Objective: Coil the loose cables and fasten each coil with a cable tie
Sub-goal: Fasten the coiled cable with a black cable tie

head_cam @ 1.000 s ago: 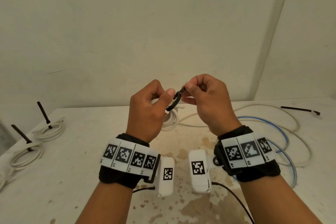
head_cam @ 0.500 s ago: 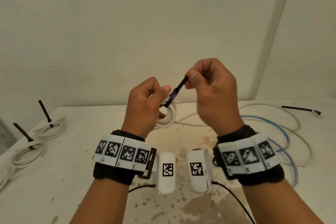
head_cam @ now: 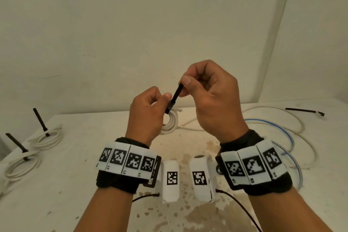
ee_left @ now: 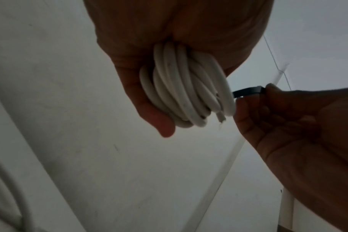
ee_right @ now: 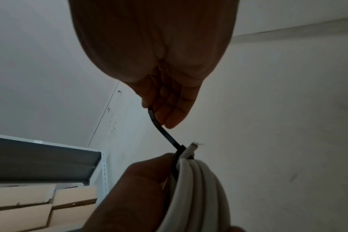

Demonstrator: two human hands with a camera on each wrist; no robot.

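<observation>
Both hands are raised above the white table [head_cam: 56,184]. My left hand [head_cam: 148,113] grips a small coil of white cable [head_cam: 172,122] [ee_left: 181,87] [ee_right: 197,180], thumb pressed at the head of a black cable tie [head_cam: 176,96] [ee_right: 165,133] [ee_left: 246,92] looped round the coil. My right hand [head_cam: 207,96] pinches the tie's free tail between thumb and forefinger, up and to the right of the coil. The tail runs taut from the coil to the right fingers [ee_right: 169,113]. A cut cable end [ee_right: 193,148] sticks out by the tie's head.
Two tied white coils [head_cam: 48,136] [head_cam: 20,166] with upright black tie tails lie at the table's left. Loose white cable [head_cam: 293,128] and blue cable [head_cam: 282,133] sprawl at the right, with a spare black tie [head_cam: 305,111] behind. Walls stand close behind the table.
My right hand has pulled the tie's tail up and to the right, so the open loop has drawn in round the coil. The left hand has risen slightly with the coil.
</observation>
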